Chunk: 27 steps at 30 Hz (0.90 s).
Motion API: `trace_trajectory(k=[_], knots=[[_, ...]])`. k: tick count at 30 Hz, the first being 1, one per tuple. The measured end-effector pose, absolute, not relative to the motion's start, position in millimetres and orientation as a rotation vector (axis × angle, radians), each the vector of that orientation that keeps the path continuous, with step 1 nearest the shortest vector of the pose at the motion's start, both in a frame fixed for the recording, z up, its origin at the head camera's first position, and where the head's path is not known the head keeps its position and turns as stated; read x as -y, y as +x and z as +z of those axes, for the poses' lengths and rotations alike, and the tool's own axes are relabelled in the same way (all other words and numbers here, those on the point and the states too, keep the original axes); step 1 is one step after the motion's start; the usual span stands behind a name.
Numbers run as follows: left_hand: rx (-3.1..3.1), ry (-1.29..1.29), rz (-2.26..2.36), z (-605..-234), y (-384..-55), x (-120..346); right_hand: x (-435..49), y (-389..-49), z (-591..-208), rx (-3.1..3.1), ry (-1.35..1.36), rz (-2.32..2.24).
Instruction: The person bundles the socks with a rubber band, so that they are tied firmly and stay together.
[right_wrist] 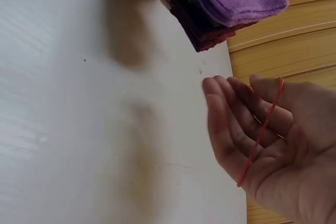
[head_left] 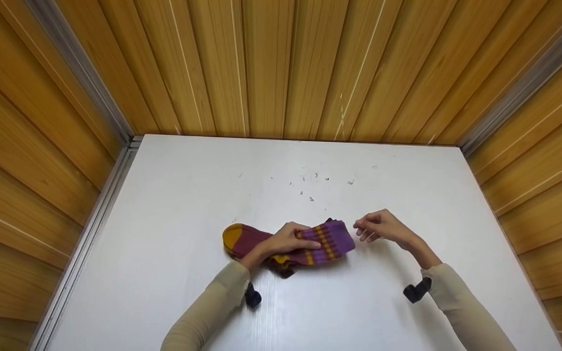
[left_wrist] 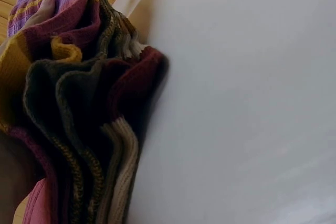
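My left hand [head_left: 291,238] grips a stack of knitted socks [head_left: 335,238], its thumb and fingers across the striped purple and yellow leg part. The top sock is maroon with a yellow toe and a purple cuff. Beneath it, the left wrist view shows folded layers of dark green, maroon and cream socks [left_wrist: 123,171]. Right of the cuffs and apart from them hovers my right hand [head_left: 379,226], its fingers loosely bent. A thin red elastic band [right_wrist: 261,132] is looped round its thumb and stretches across the palm to the hand's far edge.
The socks are over a white table [head_left: 203,175] with small dark marks toward the back. Wood-patterned panels [head_left: 271,68] stand behind and at both sides, with a metal rail [head_left: 100,219] along the left edge. Each wrist carries a black camera mount [head_left: 417,290].
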<state>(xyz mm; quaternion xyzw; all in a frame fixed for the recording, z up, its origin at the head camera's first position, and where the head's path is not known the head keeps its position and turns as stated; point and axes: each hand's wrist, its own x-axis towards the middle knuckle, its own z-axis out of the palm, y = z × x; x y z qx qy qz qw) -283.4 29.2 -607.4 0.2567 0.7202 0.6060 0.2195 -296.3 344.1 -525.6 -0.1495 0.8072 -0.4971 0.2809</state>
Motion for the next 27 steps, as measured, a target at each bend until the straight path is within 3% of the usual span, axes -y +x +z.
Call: trace_trajectory(k=[6,16,27], knots=[[-1.976,0.72,1.691,-608.7,-283.8,-28.8,-340.5,-292.2,-534.0,-2.298,-0.284,-1.34],[-1.962,0.74,1.706,-607.9,-286.4,-31.6,-321.7,-284.5,-519.4,-2.509,-0.663,-1.242],[-1.981,0.755,1.69,-607.8,-285.8,-31.4,-281.4,-294.1,-498.7,-2.605,-0.875,-0.6]])
